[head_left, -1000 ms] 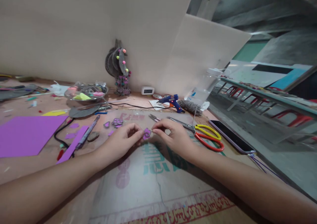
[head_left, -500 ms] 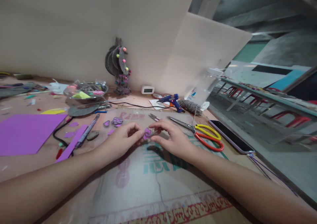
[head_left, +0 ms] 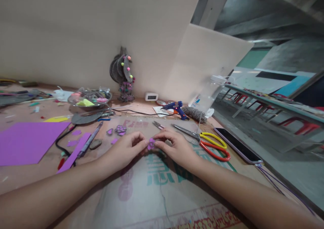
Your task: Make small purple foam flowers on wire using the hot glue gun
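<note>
Thumb and forefinger of the left hand (head_left: pixel 134 144) pinch a small purple flower (head_left: pixel 151 143) just above the printed board (head_left: pixel 141 195); the right hand (head_left: pixel 174 144) nips its other edge, fingertips nearly together. To my left lie a flower cluster (head_left: pixel 120 130) and a pen (head_left: pixel 90 140); rightward, scissors (head_left: pixel 214 148) and a phone (head_left: pixel 238 145); behind, a blue glue gun (head_left: pixel 177 108).

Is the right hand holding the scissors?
No, the scissors lie off to the right of the right hand, which is at the small purple piece.
</note>
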A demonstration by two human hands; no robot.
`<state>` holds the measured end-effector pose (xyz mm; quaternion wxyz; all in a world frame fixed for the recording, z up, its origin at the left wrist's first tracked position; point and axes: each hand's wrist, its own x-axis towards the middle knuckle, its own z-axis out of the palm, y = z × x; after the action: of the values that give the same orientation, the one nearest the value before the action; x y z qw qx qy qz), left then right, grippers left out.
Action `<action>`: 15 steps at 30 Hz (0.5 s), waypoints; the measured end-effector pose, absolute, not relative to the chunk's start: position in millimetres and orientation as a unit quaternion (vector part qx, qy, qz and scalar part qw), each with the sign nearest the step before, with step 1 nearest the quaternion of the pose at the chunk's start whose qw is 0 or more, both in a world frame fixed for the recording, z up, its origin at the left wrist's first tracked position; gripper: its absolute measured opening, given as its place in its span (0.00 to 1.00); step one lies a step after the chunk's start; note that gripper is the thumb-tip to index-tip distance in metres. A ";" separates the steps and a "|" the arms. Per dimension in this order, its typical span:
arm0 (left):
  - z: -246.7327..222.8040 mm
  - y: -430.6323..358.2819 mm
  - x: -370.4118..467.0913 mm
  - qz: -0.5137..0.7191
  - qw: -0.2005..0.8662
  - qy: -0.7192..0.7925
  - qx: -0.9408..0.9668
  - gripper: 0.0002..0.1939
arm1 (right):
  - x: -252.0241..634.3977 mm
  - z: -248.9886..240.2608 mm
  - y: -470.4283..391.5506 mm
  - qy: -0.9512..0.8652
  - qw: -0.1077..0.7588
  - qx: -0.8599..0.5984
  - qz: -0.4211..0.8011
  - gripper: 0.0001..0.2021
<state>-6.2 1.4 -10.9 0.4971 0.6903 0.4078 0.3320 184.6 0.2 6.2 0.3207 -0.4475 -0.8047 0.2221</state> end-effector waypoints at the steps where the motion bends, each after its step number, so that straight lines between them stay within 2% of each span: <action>1: -10.9 1.4 -5.6 0.330 0.505 0.405 0.687 0.13 | 184.5 6.3 0.4 -0.802 0.319 -0.450 0.229 0.06; 10: -16.8 3.4 -4.1 0.353 0.534 0.388 0.663 0.14 | 180.8 5.8 0.1 -0.716 0.327 -0.495 0.368 0.06; 15: -18.4 4.0 -4.3 0.336 0.488 0.402 0.698 0.14 | 179.4 6.5 -0.8 -0.673 0.338 -0.507 0.420 0.07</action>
<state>-4.3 4.0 -18.4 0.4880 0.6980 0.4020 0.3362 179.4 -0.8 6.5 0.3376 -0.5071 -0.6728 0.4199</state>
